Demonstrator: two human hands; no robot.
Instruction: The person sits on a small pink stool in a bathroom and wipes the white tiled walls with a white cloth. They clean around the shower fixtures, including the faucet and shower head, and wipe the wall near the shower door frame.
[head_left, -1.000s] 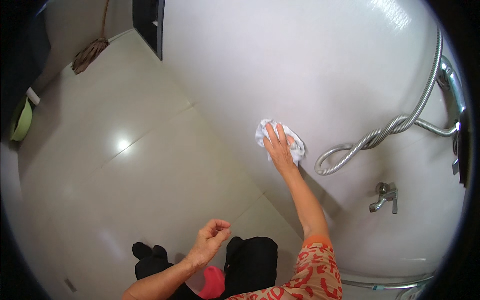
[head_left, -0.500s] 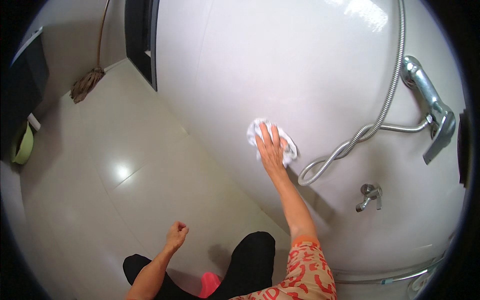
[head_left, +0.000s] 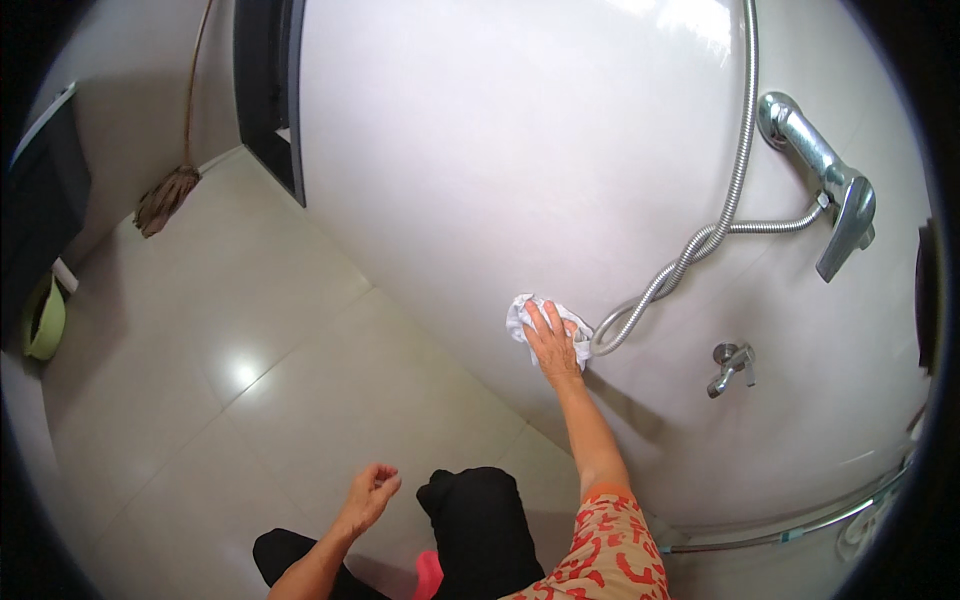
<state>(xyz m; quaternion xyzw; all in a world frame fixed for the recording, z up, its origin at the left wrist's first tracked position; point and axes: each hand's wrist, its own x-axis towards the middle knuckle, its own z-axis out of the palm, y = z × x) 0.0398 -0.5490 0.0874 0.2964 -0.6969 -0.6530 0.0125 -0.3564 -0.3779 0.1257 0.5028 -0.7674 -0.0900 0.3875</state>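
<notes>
Left hand [head_left: 370,495]: fingers loosely curled, holding nothing, hanging free above the floor [head_left: 250,330]. Right hand [head_left: 552,340]: fingers spread flat, pressing one white cloth [head_left: 522,318] to the wall [head_left: 480,160], low, just left of the hose loop.

Risk: cloth or fingers snagging the hose [head_left: 690,245], which lies just beside; glossy floor may be slippery.

Count: one cloth, one hose, one mop [head_left: 165,195], two taps.
</notes>
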